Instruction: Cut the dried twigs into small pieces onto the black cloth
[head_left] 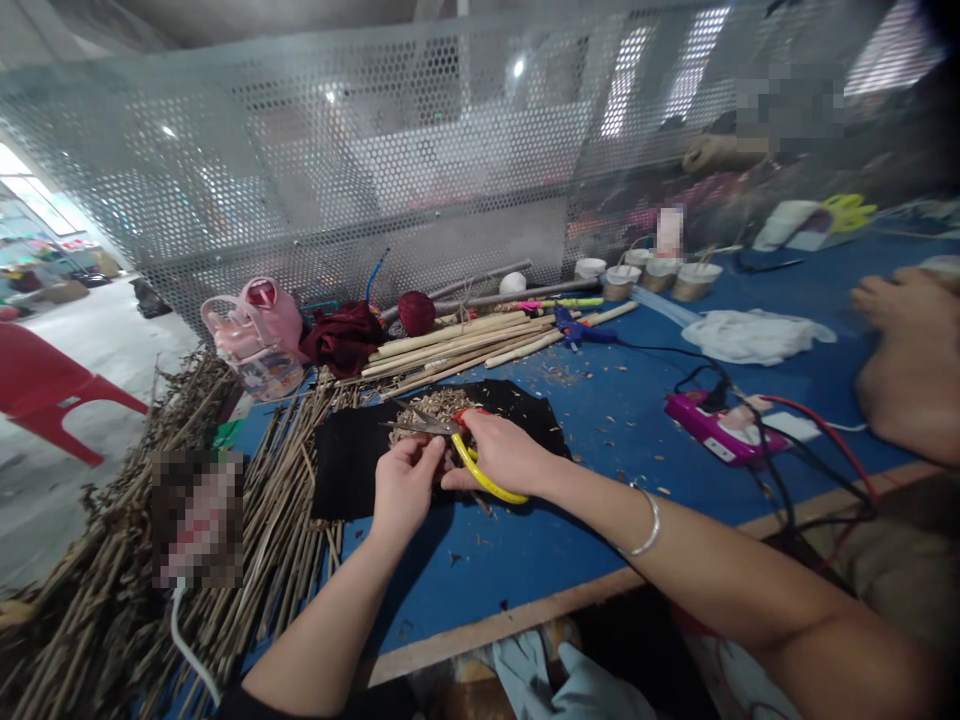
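Observation:
My right hand (507, 452) is wrapped round a pair of scissors (491, 484) with yellow and red handles. Its metal blades are parted and point left over a pile of chopped stem pieces (444, 404). Close below the blades, my left hand (405, 487) is closed in a pinch, thumb against fingers. What it pinches is too small and hidden to make out. Under both hands and the pile lies a black cloth (349, 470) on the blue table (525, 560).
Dry stalks (281, 520) cover the left side. Behind the cloth lie pale sticks (450, 345), a dark red yarn ball (416, 313) and a blue glue gun (581, 328). At right are a magenta power strip (705, 430) with cables and another person's hand (892, 310).

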